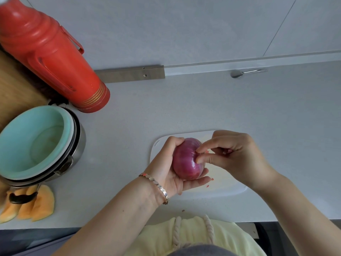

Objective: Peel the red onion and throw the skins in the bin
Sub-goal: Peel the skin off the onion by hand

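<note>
The left hand (167, 169) cups the red onion (187, 159) from below and behind, thumb curled over its far side and fingers closed under its near side, so that the bulb sits in the palm, raised above the white cutting board (230, 189). The right hand (234, 154) meets the onion on its right flank: thumb and forefinger tips press together on the purple surface in a pinch; whether a strip of skin lies between them cannot be told. The remaining fingers curl loosely, clear of the bulb. The board lies near the front edge of the counter (203, 104), right of centre. Small skin fragments (212, 179) rest on the board just beside the left fingertips. At the counter's left edge stand a red thermos (49, 52), stacked bowls (36, 143) and melon slices (36, 206); a spoon (239, 73) lies at the back edge.
</note>
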{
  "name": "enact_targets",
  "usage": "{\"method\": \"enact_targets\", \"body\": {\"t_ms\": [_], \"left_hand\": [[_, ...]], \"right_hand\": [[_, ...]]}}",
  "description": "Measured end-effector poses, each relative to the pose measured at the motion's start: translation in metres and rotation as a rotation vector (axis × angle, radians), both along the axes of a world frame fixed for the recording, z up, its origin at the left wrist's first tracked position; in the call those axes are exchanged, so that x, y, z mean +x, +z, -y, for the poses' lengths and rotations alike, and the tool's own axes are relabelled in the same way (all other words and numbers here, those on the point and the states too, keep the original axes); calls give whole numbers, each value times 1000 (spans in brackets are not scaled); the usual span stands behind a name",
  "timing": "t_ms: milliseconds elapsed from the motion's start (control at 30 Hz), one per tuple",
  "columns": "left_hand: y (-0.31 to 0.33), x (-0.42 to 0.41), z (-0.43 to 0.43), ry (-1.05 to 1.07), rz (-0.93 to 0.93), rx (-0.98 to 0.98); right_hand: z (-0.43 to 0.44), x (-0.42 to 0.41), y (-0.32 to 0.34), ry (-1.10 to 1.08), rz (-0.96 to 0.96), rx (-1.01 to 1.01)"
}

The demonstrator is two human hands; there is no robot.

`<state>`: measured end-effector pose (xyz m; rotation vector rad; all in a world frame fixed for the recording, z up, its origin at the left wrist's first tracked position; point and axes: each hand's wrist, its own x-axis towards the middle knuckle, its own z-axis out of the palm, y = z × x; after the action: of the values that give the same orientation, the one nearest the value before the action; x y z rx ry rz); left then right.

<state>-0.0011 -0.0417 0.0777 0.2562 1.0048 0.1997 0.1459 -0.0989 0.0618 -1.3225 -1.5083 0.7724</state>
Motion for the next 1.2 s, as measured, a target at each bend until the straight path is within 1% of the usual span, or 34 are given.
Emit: {"method": "enact_targets", "body": {"t_ms": [133,233,367,500,667,833,933,1067,1200], "left_hand": [[-2,-1,-1,-20,-14,20],[-2,-3,-2,-56,-18,40],[0,-3,-3,-67,-23,32],[0,-4,-3,-55,-23,21],[2,-3,-5,-102,-54,80],[4,-4,-8,-172,-76,127],[3,-5,-8,-202,-87,138],[3,-5,-7,-209,-98,137],[1,-6,-7,-229,-121,123]], "right_hand": [[1,0,-1,0,9,-12],[2,-1,-3,-4,-23,-15],[1,-2,-1,-2,37,23],[2,-3,0,-25,52,31],[2,-1,2,-8,32,10],[-1,3,9,55,148,-2],[-3,5,13,102,249,-2],[-5,7,16,166,351,-31],[-5,5,13,200,451,-14]]}}
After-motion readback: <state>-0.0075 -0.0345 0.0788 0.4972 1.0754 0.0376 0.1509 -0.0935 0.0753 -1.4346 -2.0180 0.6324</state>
